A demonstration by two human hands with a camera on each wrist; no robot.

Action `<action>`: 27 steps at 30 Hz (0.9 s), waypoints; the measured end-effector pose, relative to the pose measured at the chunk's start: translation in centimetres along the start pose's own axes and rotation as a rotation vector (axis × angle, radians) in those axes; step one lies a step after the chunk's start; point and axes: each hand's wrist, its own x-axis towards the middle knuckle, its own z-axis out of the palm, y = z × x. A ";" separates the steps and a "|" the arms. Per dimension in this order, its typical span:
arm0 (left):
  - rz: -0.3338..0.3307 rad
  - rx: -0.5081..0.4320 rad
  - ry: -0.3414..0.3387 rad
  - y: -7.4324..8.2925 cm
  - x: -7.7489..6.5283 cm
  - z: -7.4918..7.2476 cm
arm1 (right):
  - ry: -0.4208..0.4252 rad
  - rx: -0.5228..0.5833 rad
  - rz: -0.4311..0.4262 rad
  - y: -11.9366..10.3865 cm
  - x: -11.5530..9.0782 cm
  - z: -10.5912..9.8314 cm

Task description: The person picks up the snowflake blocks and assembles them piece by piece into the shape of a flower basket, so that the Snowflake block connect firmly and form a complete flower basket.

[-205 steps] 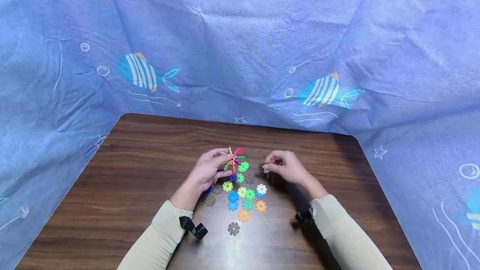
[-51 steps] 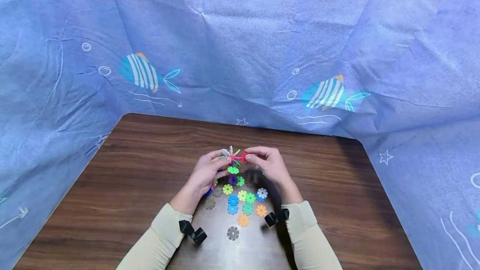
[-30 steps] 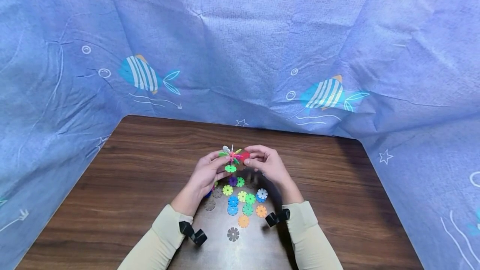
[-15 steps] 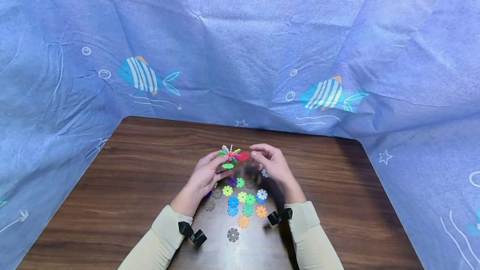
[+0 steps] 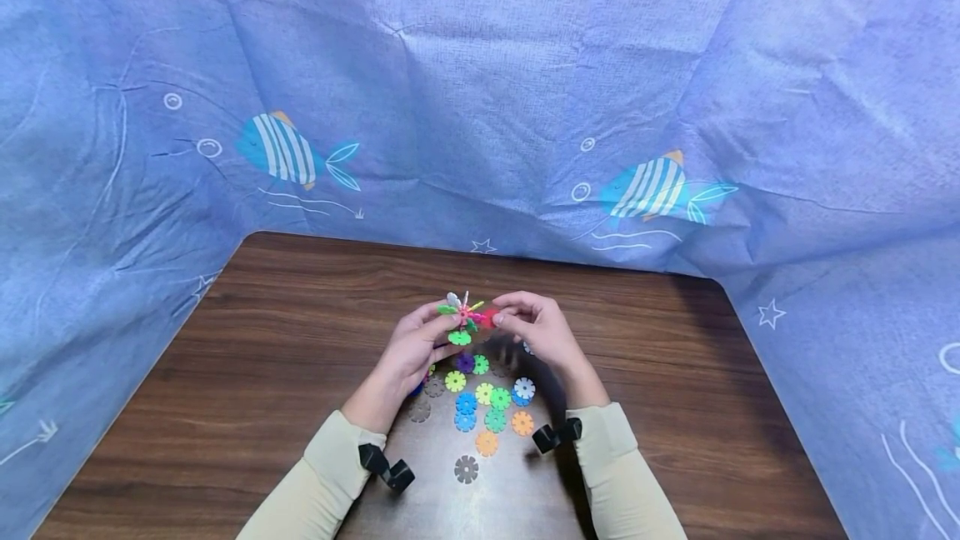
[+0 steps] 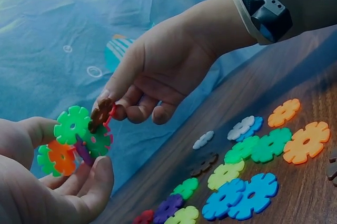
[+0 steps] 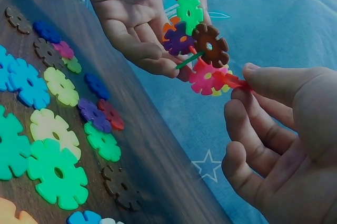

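Note:
My left hand (image 5: 411, 347) holds up a cluster of interlocked notched plastic discs (image 5: 460, 337) above the table, between thumb and fingers. Green, purple, orange, pink and white discs stick out of it at different angles. A brown disc (image 7: 210, 45) faces the right wrist camera, beside a purple disc (image 7: 177, 40). At the cluster's right side, my right hand (image 5: 546, 330) pinches a red disc (image 7: 231, 80) between thumb and forefinger, next to the pink disc (image 7: 202, 81). Its other fingers are loosely bent. In the left wrist view, the red disc is mostly hidden behind the brown one.
Loose discs lie on the dark wooden table (image 5: 300, 290) below my hands: blue discs (image 6: 253, 195), orange (image 5: 487, 442), yellow (image 5: 455, 382), purple (image 5: 465, 363), and a brown one (image 5: 467, 469) nearest me. A blue fish-patterned curtain (image 5: 480, 107) hangs behind the table.
My right hand has come from the table at right to the cluster, which has turned in my left hand. Half a second ago its fingers were off the red disc; now they pinch it again.

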 end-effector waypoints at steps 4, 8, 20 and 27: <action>0.002 -0.003 0.013 0.0 0.0 0.1 | 0.033 0.015 0.033 -0.4 -0.1 0.2; 0.005 0.003 0.021 -0.1 0.0 0.2 | 0.061 0.060 0.113 -0.3 0.1 0.6; 0.006 0.030 0.038 -0.4 0.2 0.3 | 0.081 0.082 0.135 0.2 0.2 1.0; 0.019 0.047 0.032 -0.4 0.0 0.4 | 0.113 0.092 0.141 0.3 0.3 1.3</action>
